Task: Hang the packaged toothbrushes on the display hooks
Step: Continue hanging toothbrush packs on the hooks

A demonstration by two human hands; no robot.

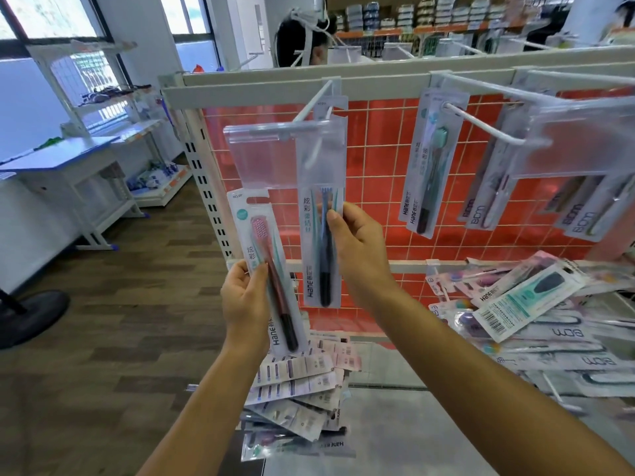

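**One pack on the hook, another in hand**

The right hand (360,249) pinched the blue pack (321,242) at its right edge, thumb in front and fingers behind. That pack hung upright from the hook (314,101) near the left end of the rack's top rail (247,91), partly behind the clear tag holder (264,156) at the hook's tip. The left hand (245,304) gripped the pink pack (271,269) round its lower half, holding it nearly upright just left of the blue one, off the hook and below the tag holder. Further right along the rail, a teal pack (431,166) hung on a second hook (481,125) before the red grid (378,149). Loose packs (532,304) lay heaped at the shelf's (412,424) right side, and more packs (302,383) lay at its front left corner.
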